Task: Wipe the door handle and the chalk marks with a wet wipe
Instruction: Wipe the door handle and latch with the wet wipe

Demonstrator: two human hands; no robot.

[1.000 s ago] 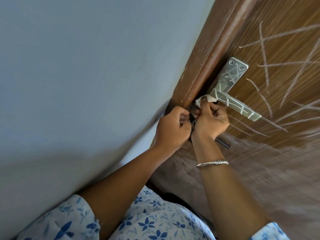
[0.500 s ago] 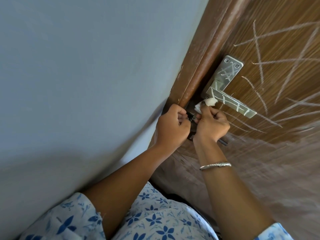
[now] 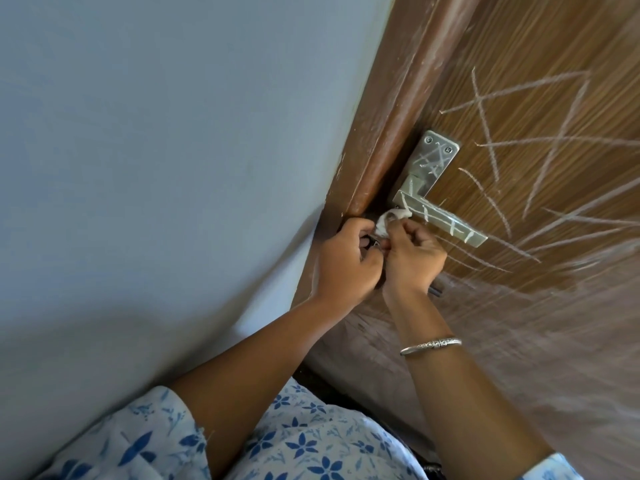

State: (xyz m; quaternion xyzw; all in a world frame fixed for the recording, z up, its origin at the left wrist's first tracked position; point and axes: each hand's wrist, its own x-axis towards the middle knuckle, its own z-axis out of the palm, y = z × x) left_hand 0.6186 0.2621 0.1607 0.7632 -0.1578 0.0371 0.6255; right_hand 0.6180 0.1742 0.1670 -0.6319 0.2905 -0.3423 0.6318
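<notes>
We're indoors, looks like a home doorway: wood-grain door [image 3: 519, 323] right of the grip, chalk scribbles [image 3: 485, 133] above it, plain painted wall [image 3: 173, 168] off to the left.

Hands: 2, left hand [image 3: 343, 261] and right hand [image 3: 412, 258]. Wet wipe [image 3: 391, 220]: 1. Door handle [image 3: 450, 224]: 1, on 1 backplate [image 3: 434, 157]. Screws [image 3: 429, 141] visible on the plate: 2. Bracelet [image 3: 431, 345]: 1. Door [image 3: 540, 306]: 1. Chalk strokes [image 3: 485, 133]: many, crossing and partly blurred, so no exact count.
</notes>
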